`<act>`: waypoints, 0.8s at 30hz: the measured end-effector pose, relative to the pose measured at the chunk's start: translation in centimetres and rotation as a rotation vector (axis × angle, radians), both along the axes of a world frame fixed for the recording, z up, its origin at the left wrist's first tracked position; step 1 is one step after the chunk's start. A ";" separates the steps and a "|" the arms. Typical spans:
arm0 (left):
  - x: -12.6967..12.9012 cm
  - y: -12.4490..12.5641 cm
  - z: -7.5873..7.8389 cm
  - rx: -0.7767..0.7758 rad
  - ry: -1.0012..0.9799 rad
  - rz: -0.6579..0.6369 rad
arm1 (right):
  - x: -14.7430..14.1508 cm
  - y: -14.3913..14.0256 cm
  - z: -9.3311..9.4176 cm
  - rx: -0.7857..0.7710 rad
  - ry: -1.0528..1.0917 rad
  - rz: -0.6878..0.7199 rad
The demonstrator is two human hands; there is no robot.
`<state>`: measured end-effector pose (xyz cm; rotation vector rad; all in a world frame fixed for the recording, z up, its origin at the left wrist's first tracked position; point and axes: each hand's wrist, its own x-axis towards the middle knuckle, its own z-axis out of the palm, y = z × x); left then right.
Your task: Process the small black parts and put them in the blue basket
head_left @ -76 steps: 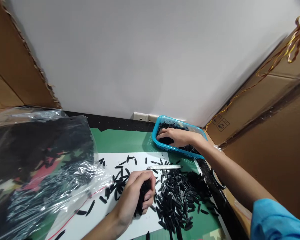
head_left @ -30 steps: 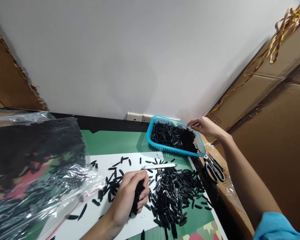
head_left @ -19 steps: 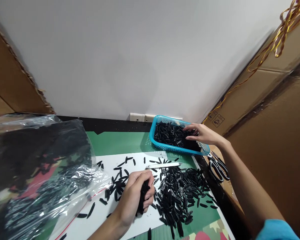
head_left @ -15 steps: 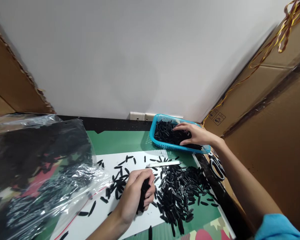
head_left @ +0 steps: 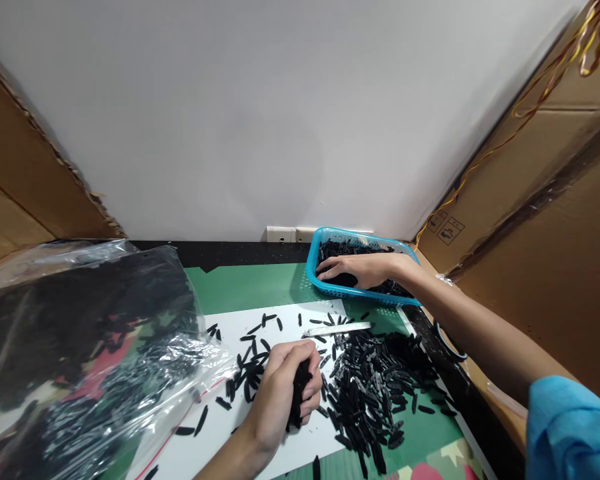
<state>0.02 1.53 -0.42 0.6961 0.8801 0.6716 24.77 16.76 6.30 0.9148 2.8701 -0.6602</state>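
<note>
My left hand (head_left: 280, 387) is closed around a bunch of small black elongated pieces (head_left: 298, 400), held just above a white sheet (head_left: 220, 437). My right hand (head_left: 363, 269) reaches into a blue plastic basket (head_left: 312, 260) that holds many similar black pieces. Its fingers are stretched and slightly apart, down at the pieces near the basket's left end; the thumb is hard to make out. To the right of my left hand lies a large heap of loose black pieces (head_left: 365, 380). More are scattered over the sheet on the left. A thin white stick (head_left: 337, 329) rests behind the heap.
A clear zip bag (head_left: 145, 373) with black pieces inside covers the left of the green table surface (head_left: 250, 283). Partly hidden scissors (head_left: 450, 343) lie under my right forearm. Cardboard (head_left: 545, 253) stands at both sides, and a white wall (head_left: 260, 120) rises behind.
My right hand has moved left and lower into the basket, its fingers now at the left end. My left hand keeps its hold on the black pieces. The whole view has shifted slightly.
</note>
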 end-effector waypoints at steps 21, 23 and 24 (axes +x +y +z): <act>0.2 -0.1 0.1 0.011 -0.043 0.087 | -1.7 0.8 0.9 0.035 0.016 -0.050; 0.2 -0.1 0.0 0.015 -0.043 0.079 | -0.6 0.4 1.7 0.049 0.052 -0.115; 0.2 -0.1 0.0 0.017 -0.044 0.076 | 0.1 0.1 2.1 0.058 0.069 -0.151</act>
